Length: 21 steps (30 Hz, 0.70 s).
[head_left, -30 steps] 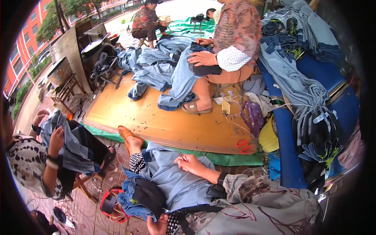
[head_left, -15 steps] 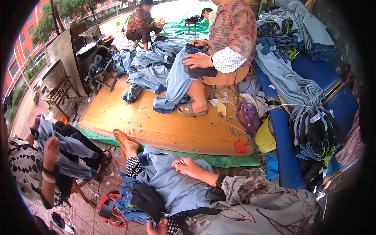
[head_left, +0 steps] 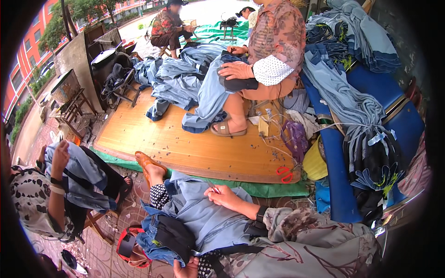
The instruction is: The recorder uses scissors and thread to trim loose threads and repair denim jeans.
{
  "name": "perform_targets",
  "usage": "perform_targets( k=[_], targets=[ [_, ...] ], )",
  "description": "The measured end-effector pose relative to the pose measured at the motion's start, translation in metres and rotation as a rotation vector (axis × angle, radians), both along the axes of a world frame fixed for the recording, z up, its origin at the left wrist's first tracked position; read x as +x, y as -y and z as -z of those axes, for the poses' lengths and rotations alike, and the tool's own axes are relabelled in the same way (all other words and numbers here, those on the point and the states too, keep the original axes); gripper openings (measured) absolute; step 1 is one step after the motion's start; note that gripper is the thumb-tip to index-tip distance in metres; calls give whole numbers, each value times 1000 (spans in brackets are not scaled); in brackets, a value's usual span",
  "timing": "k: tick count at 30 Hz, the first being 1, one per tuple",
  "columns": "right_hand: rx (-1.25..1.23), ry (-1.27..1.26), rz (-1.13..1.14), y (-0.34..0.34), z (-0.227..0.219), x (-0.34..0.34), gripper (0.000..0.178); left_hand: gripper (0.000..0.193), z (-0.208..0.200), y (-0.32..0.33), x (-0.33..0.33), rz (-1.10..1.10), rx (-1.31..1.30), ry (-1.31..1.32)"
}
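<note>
Pale blue denim jeans (head_left: pixel 215 227) lie spread over my lap, with a darker blue and black bunched part at the left end. My right hand (head_left: pixel 225 198) rests above the pale cloth, fingers closed round a slim pointed metal tool (head_left: pixel 214 188). At the lower edge my left hand (head_left: pixel 186 268) pinches the border of the dark part of the jeans; some of its fingers are hidden. An orange-brown slipper (head_left: pixel 147 166) is on the foot beyond the cloth.
A wooden board (head_left: pixel 185 153) with red-handled scissors (head_left: pixel 284 174) lies ahead. On it, a co-worker handles a denim heap (head_left: pixel 176 78). Another person at left holds denim (head_left: pixel 90 164). Blue seating (head_left: pixel 338 185) at right bears tied denim bundles (head_left: pixel 343 92). A red-rimmed container (head_left: pixel 126 243) stands lower left.
The co-worker at left has raised a hand and the denim there lies differently on their lap. My hands and jeans stay almost where they were.
</note>
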State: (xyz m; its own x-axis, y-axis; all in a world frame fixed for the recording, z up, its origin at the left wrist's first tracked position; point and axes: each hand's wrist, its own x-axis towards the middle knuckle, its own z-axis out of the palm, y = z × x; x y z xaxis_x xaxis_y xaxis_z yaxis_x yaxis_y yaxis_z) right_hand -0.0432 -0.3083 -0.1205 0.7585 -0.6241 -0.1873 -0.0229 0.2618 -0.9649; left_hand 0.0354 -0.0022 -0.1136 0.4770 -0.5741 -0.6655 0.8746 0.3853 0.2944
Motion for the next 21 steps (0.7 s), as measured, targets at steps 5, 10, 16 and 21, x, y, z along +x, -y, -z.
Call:
perform_targets(
  k=[5,10,16,21],
  targets=[
    [-19,-23,-18,0,-2,-1,17,18,-7,3,-1,22,12,41],
    [5,5,-23,-2,-3,-1,17,20,7,-6,0,34,-49,52],
    [-1,7,-16,0,3,-2,17,22,-10,4,-5,11,137,52],
    [12,9,-3,1,0,0,17,40,33,-12,3,73,-230,92]
  ],
)
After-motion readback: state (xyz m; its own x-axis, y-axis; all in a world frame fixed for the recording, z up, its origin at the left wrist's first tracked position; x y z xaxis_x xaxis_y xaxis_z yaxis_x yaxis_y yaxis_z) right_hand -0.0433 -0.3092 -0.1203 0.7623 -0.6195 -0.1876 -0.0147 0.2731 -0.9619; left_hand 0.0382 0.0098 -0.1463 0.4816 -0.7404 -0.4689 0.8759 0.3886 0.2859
